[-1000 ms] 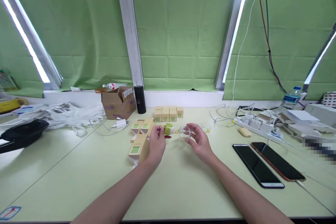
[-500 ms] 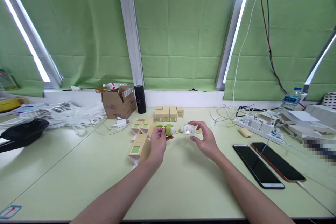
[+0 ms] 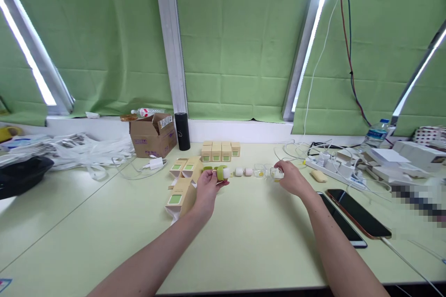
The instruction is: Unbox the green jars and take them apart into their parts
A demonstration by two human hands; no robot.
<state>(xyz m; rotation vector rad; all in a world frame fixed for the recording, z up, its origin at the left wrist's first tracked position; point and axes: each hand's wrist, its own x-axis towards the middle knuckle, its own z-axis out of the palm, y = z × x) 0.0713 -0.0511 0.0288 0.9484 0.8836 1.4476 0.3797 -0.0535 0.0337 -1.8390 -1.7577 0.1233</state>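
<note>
My left hand (image 3: 208,188) is closed around a small green and white item (image 3: 223,173) beside the opened cartons. Farther right, the fingers of my right hand (image 3: 291,177) grip a small clear container (image 3: 276,173) at the table surface. Between the hands lie two small whitish pieces (image 3: 243,172) and another clear container (image 3: 259,171) with something yellow at it. Opened tan cartons with green labels (image 3: 181,198) lie left of my left hand. Several small closed tan boxes (image 3: 216,152) stand in a group behind.
A cardboard box (image 3: 153,135) and black cylinder (image 3: 182,131) stand at the back left. White straps (image 3: 94,151) lie farther left. On the right are two phones (image 3: 358,213), a beige object (image 3: 318,176), a power strip (image 3: 324,167) with cables, and a water bottle (image 3: 377,133).
My right hand has moved right with the clear container. The whitish pieces and other clear container now show between my hands. My left hand still holds the green and white item. The view has shifted slightly.
</note>
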